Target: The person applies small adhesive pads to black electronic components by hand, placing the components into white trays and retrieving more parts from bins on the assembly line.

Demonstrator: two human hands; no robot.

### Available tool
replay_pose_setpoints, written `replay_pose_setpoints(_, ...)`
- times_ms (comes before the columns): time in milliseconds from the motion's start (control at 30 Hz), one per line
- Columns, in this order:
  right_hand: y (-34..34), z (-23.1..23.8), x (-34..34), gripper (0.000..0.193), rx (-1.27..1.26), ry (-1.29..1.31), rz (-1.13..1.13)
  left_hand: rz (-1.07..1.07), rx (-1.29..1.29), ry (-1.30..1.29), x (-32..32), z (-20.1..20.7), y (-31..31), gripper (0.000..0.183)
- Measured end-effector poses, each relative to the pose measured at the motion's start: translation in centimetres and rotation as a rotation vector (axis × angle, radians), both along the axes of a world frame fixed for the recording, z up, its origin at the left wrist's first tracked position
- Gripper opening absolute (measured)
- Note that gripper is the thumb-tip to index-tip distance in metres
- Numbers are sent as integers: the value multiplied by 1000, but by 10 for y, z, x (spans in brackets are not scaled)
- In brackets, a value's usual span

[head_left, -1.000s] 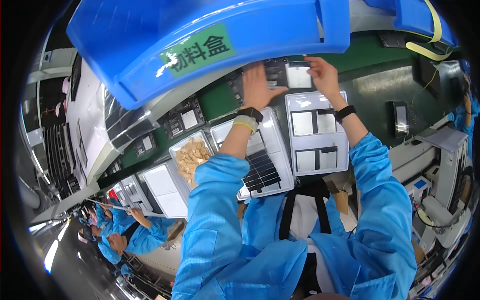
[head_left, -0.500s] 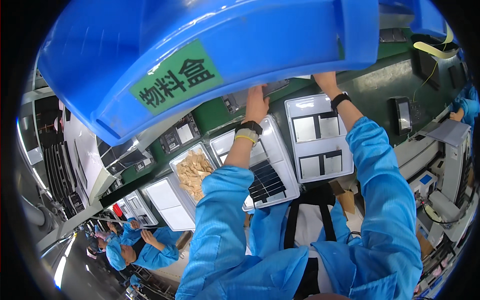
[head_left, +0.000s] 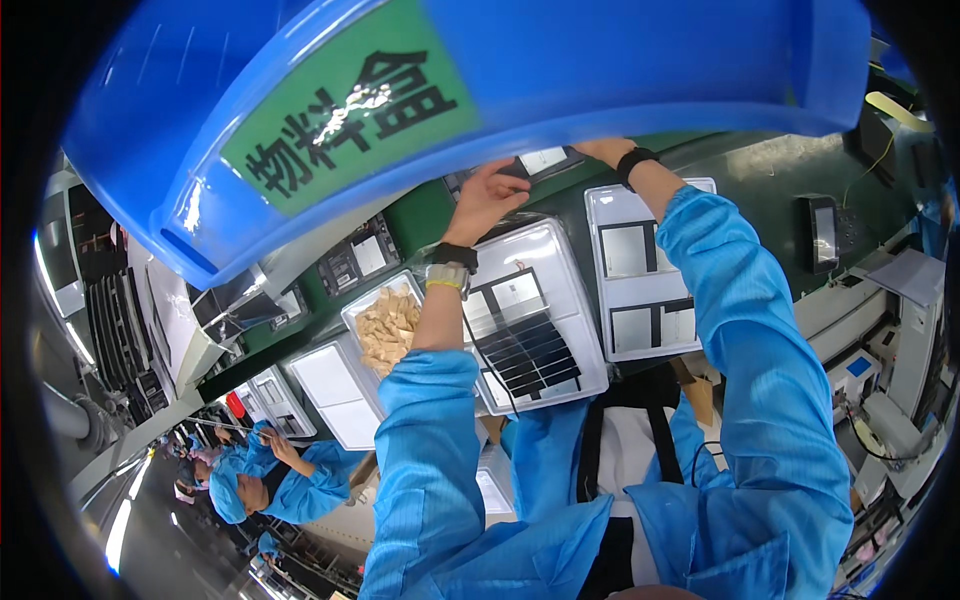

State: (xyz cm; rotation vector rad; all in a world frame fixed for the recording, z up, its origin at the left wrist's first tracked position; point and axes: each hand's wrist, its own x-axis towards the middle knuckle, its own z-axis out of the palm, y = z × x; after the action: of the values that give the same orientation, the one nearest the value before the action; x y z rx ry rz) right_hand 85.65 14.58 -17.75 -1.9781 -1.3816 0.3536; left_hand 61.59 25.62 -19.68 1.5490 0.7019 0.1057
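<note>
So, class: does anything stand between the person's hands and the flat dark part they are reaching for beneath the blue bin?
Nothing visible does. The left hand already touches the flat dark part at its left end. The right hand is at its right end, though the blue bin overhead hides those fingertips.

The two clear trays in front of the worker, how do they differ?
The middle tray holds a dark ribbed panel and a pale square; the right tray holds only flat grey squares in its pockets. The middle tray lies under the left hand; the right tray lies below the right hand. Both are clear, shallow and rectangular.
</note>
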Motion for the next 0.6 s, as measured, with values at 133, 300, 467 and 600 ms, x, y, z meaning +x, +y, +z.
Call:
replay_pose_setpoints(133,-3,22,-3,38,31,11,72,65,926,250,-12,9,16,77)
replay_pose_setpoints(300,8,12,-17,36,128,-44,90,-18,1012,355,-22,-6,21,104)
replay_pose_setpoints(467,27,-56,14,36,75,40,207,-48,879,375,-1,-21,12,119)
replay_pose_setpoints(600,0,-58,14,69,4,642,284,-59,868,433,-1,-13,13,118)
